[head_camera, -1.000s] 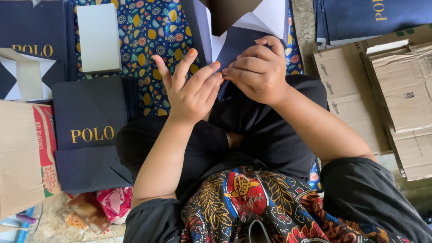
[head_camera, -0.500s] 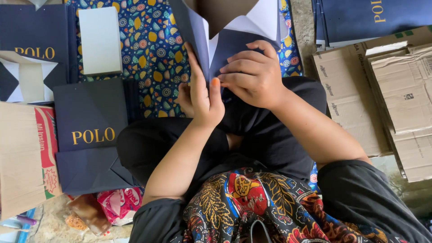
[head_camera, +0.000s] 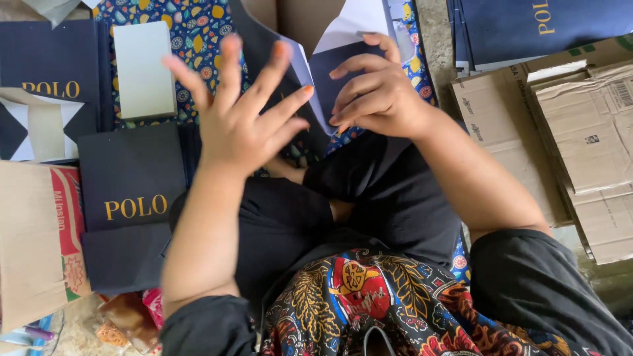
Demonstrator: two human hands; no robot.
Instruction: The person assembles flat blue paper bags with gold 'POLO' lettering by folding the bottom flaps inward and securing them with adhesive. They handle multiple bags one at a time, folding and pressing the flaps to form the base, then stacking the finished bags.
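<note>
While right hand [head_camera: 376, 99] pinches navy folded bag [head_camera: 333, 72], left hand [head_camera: 241, 118] hovers, fingers spread wide, holding nothing

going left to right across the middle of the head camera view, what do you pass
Brown cardboard box with red print → flat dark navy paper bag with gold lettering → left hand, fingers spread → right hand pressing a half-folded navy bag → flattened brown cartons.

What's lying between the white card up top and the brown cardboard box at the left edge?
In the head view, a flat navy paper bag lies between the white card and the brown cardboard box.
</note>
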